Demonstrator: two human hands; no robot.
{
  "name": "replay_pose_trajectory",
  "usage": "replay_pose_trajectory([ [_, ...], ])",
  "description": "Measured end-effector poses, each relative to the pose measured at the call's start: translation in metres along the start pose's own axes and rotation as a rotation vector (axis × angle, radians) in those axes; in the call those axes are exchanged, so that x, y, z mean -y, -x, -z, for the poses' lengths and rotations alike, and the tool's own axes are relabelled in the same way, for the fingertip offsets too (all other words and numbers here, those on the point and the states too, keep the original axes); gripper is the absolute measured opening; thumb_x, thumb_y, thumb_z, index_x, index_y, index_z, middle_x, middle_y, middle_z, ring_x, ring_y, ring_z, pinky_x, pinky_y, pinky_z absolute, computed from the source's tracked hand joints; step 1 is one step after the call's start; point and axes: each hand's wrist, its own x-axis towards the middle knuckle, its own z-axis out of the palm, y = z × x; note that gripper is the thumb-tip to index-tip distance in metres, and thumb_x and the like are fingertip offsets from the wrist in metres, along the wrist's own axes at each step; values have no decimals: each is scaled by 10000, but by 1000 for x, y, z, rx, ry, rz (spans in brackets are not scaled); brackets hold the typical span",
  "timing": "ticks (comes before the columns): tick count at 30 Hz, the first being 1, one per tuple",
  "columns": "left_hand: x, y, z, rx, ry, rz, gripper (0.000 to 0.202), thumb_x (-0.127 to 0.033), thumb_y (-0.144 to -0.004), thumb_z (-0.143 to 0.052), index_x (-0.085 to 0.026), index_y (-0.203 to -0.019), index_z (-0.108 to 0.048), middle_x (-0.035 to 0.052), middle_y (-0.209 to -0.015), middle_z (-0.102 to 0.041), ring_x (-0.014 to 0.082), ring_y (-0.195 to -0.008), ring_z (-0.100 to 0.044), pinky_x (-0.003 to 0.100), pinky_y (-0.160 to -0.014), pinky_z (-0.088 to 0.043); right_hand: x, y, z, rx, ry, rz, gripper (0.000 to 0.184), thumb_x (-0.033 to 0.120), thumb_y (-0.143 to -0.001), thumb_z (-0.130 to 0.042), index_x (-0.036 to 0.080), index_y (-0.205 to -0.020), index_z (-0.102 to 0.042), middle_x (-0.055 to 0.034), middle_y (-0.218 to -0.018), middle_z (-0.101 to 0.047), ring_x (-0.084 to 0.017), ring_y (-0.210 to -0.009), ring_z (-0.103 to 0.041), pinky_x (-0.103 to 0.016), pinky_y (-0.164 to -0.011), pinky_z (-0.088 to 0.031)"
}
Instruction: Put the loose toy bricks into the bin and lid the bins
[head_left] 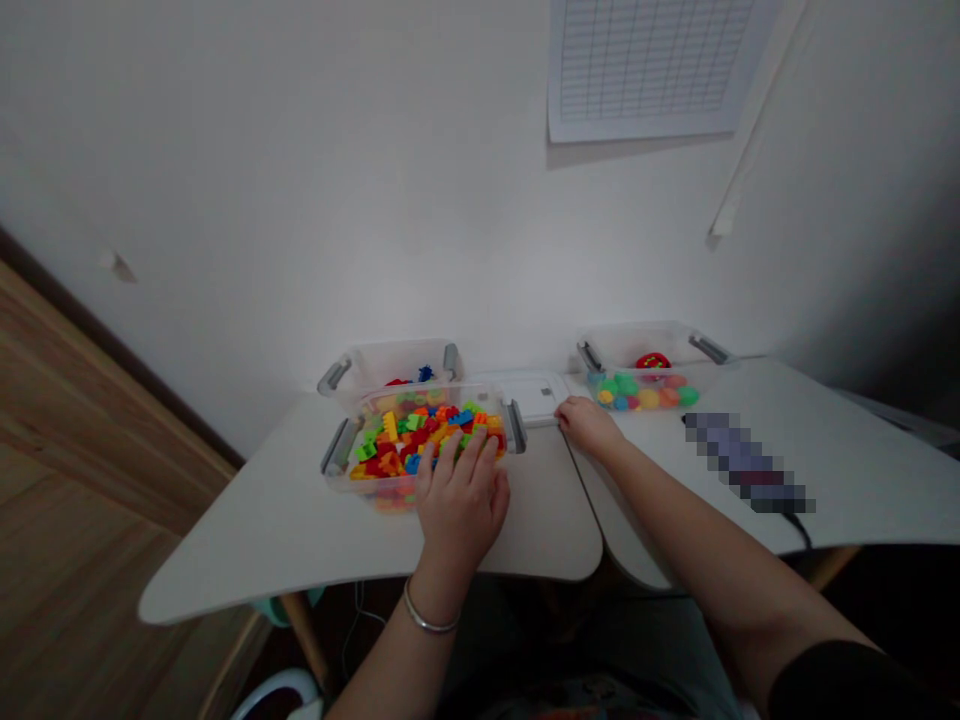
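A clear plastic bin [345, 487] full of colourful building blocks [427, 435] stands on the table left of centre. My left hand [461, 490] reaches over its front right side, fingers stretched out and apart over the blocks, with no block visibly held. Right of the bin, a white lid [534, 395] lies flat near the wall. The fingers of my right hand [590, 425] are closed at the lid's front right corner; their tips are partly hidden.
Behind the block bin is another clear bin [397, 358] with a few pieces. A third bin [630, 345], at the back right, holds colourful balls and a red item. A blurred-out object [746, 465] with a cord lies on the right of the white table [247, 550]. A seam splits the tabletop.
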Motion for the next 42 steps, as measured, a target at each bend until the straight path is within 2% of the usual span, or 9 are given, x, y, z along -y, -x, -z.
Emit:
replay_pose_trajectory([
  [7, 0, -1, 0, 17, 17, 5, 312, -288, -838, -561, -243, -1135, -645, 37, -1213, -659, 282, -1134, -565, 499, -1065, -254, 5, 0, 9, 10, 61, 75, 221, 186, -887, -450, 155, -953, -659, -130, -996, -657, -219, -997, -557, -293, -816, -417],
  [12, 0, -1, 1, 15, 31, 8, 328, -277, -840, -555, -242, -1157, -632, 42, -1219, -655, 280, -1148, -558, 500, -1075, -246, 5, 2, 17, -110, 175, 114, 181, 192, -870, -474, 140, -966, -619, -134, -1002, -636, -243, -993, -531, -305, -762, -400],
  [17, -1, 0, 1, 12, 41, 20, 332, -275, -839, -553, -240, -1161, -629, 46, -1217, -656, 278, -1142, -561, 500, -1087, -235, 5, 5, 18, -194, 181, 55, 149, 240, -848, -546, 152, -953, -606, -127, -989, -622, -263, -991, -512, -318, -765, -376],
  [21, 0, 0, 1, 6, 35, 8, 280, -278, -839, -558, -247, -1102, -651, 38, -1211, -660, 278, -1138, -563, 504, -1086, -232, 3, 7, 16, -240, 69, -64, 159, 247, -845, -550, 172, -969, -615, -108, -956, -622, -260, -947, -523, -339, -798, -368],
  [24, 1, 1, 0, 9, 36, -1, 270, -276, -845, -563, -260, -1101, -647, 31, -1200, -666, 271, -1128, -570, 498, -1075, -239, 1, 7, 15, -330, -60, -129, 228, 179, -828, -525, 166, -1036, -618, -105, -977, -609, -248, -957, -515, -334, -843, -372],
  [26, 3, 2, -2, 1, 36, -16, 267, -267, -852, -565, -268, -1107, -644, 27, -1194, -670, 262, -1115, -579, 486, -1063, -251, 0, 7, 16, -397, -137, -155, 216, 175, -831, -506, 163, -1003, -635, -112, -978, -600, -250, -968, -510, -335, -864, -379],
  [33, 4, 0, 0, 14, 66, -25, 256, -233, -873, -543, -279, -1101, -652, 13, -1133, -699, 228, -1044, -615, 464, -1049, -263, 3, 17, 30, -677, -359, -175, 185, 284, -866, -489, 181, -897, -639, -112, -966, -615, -253, -975, -519, -368, -896, -397],
  [37, -3, -2, 3, 16, 96, -26, 264, -221, -873, -538, -282, -1100, -657, 4, -1122, -704, 223, -1029, -622, 472, -1057, -254, 7, 31, 36, -748, -491, -191, 212, 329, -860, -494, 178, -905, -636, -107, -949, -643, -244, -946, -548, -370, -887, -415],
  [42, -16, -2, -3, 0, 112, -64, 289, -232, -874, -551, -273, -1145, -644, 22, -1137, -698, 213, -1051, -615, 427, -1010, -330, 11, 50, 44, -826, -590, -256, 239, 381, -837, -530, 194, -896, -667, -79, -907, -689, -237, -884, -604, -384, -837, -454],
])
